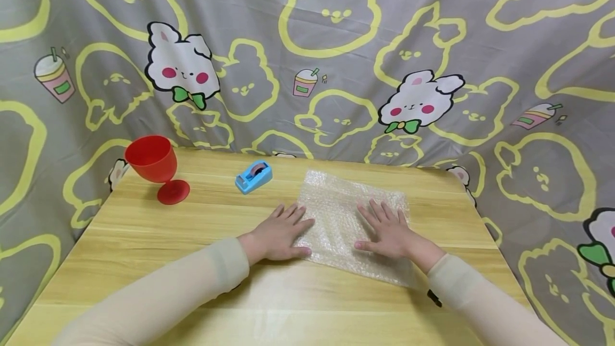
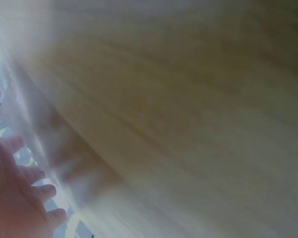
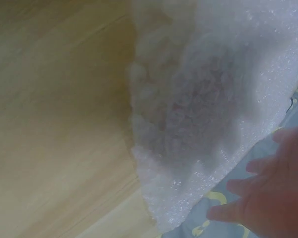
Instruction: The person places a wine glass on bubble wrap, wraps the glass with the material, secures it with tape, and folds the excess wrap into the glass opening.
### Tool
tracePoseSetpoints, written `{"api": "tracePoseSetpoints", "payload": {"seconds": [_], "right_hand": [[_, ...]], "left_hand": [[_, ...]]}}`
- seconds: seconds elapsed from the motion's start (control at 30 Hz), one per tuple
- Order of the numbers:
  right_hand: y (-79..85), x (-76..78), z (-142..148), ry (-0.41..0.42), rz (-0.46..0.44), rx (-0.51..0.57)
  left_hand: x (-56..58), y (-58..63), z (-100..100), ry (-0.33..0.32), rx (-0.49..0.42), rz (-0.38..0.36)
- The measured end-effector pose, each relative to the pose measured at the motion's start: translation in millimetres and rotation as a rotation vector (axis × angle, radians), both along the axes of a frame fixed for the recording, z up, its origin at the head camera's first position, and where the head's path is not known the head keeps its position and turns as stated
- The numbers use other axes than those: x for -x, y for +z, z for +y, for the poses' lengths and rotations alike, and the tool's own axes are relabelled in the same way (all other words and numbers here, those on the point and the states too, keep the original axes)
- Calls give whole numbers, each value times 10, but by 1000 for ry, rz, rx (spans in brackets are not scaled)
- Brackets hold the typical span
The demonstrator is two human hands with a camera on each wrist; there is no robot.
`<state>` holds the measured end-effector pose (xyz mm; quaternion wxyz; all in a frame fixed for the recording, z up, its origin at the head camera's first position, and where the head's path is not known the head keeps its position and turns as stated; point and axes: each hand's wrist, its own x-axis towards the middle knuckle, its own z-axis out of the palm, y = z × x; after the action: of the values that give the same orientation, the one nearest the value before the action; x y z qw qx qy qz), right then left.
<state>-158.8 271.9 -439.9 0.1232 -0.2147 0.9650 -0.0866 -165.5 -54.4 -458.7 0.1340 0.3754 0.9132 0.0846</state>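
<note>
A sheet of clear bubble wrap [image 1: 333,228] lies flat on the wooden table in the head view. My left hand [image 1: 281,234] is at its left edge, palm down with the fingers spread. Over the sheet's right part is my right hand [image 1: 388,231], its fingers spread too. The right wrist view shows the sheet's bubbled surface [image 3: 218,99] under the shadow of the right hand [image 3: 275,183]. In the left wrist view the left hand [image 2: 20,193] appears at the lower left with straight fingers. Neither hand grips anything.
A red plastic goblet [image 1: 152,162] stands at the table's back left. Right of it sits a blue tape dispenser [image 1: 253,177]. The wooden table [image 1: 202,239] meets a grey curtain [image 1: 259,20] with cartoon prints behind and on both sides.
</note>
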Motion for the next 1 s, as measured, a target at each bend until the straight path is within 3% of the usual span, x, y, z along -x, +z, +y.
{"api": "tracePoseSetpoints", "payload": {"seconds": [0.2, 0.53, 0.77, 1.0], "right_hand": [[-30, -19, 45, 12, -17, 22], [-59, 11, 91, -21, -124, -3], [-62, 54, 97, -10, -110, -5], [-92, 102, 67, 13, -90, 1]], "left_hand": [[-2, -23, 18, -6, 17, 33], [16, -18, 68, -11, 70, 119], [118, -40, 104, -7, 59, 188], [162, 8, 122, 1, 128, 225]]}}
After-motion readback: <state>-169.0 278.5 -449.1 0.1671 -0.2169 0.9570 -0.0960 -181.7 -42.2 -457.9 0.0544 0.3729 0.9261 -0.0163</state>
